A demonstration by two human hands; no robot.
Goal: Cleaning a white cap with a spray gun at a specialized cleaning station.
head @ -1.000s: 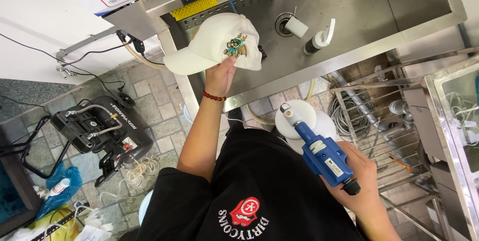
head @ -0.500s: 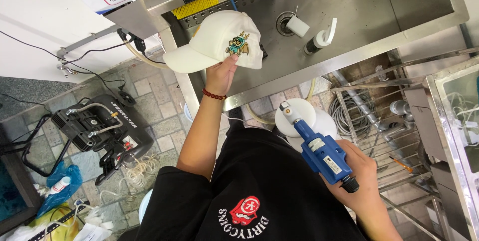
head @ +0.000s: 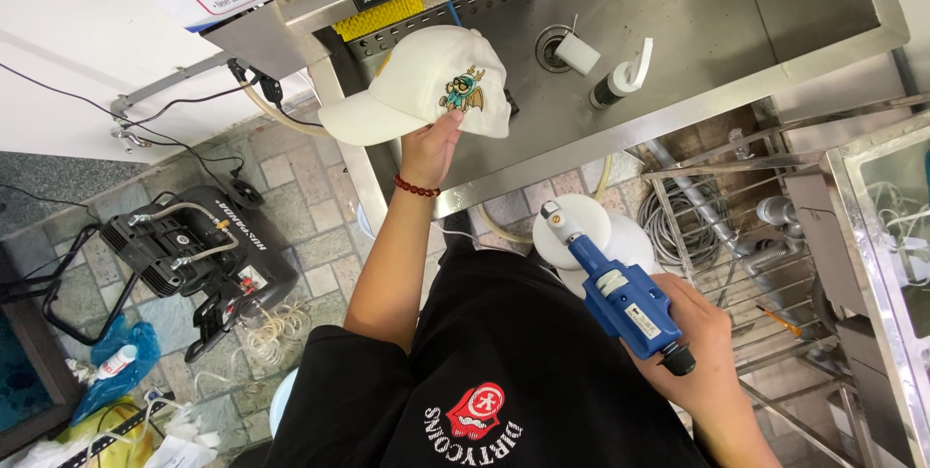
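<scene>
Over the left front part of the steel sink (head: 736, 32), one white cap (head: 418, 83) is held up by the left hand (head: 429, 146), its brim pointing toward the sink's left edge and its crown toward the drain; the cap's long axis runs roughly along the front rim. An embroidered patch on the crown faces up. The left fingers are closed on the cap's lower edge, thumb tip pressed just beside the patch. A single red bead bracelet (head: 417, 187) circles that wrist.

Below the front rim, off the sink, the right hand (head: 699, 342) wraps its fingers firmly around one blue handheld tool (head: 625, 296), whose long axis slants from the hand up and left, the white nozzle tip aimed toward the sink's front edge. Inside the basin, near the round drain, lie one small white cylinder (head: 578, 52) and one pump bottle (head: 622, 83) on its side.
</scene>
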